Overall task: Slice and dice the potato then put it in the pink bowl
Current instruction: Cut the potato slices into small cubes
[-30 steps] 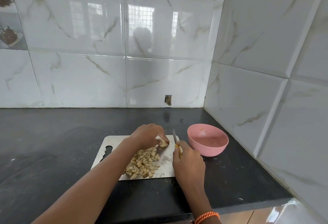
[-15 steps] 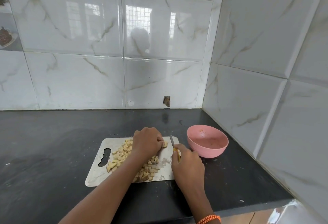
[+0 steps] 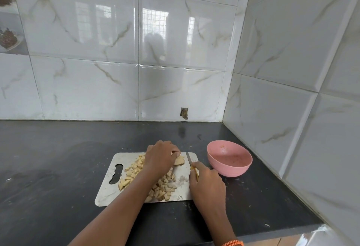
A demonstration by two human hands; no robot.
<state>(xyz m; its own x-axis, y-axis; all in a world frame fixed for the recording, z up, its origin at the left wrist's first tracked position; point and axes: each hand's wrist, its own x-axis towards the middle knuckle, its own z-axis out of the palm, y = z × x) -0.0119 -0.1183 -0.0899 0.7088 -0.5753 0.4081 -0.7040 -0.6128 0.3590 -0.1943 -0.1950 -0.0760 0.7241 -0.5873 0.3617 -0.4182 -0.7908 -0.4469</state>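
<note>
Potato chunk now sits re-gripped under the left hand; right hand clasps the knife, another cut likely.

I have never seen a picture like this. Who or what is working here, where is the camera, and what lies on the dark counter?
No machine: a person works with two bare hands. The camera sits on the person's head and looks forward and down, so the arms enter from below. On the black counter lies a pale cutting board with many potato cubes. The left hand holds an uncut potato piece. The right hand grips a small knife. To the right stands the pink bowl, with no cubes in it.
</note>
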